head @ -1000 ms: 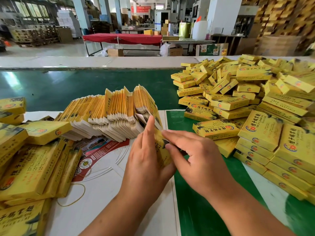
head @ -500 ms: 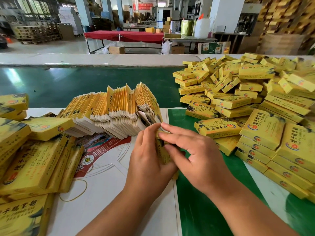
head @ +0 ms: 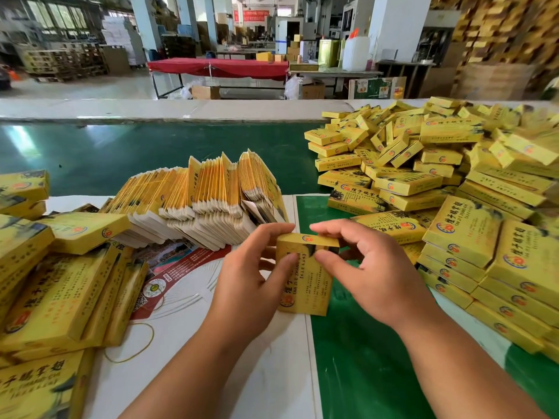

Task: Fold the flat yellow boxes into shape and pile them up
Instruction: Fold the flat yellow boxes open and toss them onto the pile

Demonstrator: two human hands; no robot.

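Observation:
A yellow box, opened into shape, stands on end at the table's middle. My left hand grips its left side and my right hand pinches its top right corner, thumbs on the printed face. Just behind them a fanned row of flat yellow boxes leans on edge. A big heap of folded yellow boxes fills the right side, with neater stacks at its near edge.
More yellow boxes lie piled at the left. A printed red-and-white sheet and a rubber band lie on the white board. A green belt runs behind; a green mat lies under my right forearm.
One flat box has come off the fanned row and been opened out into a box between my hands. My hands have spread apart and shifted slightly nearer.

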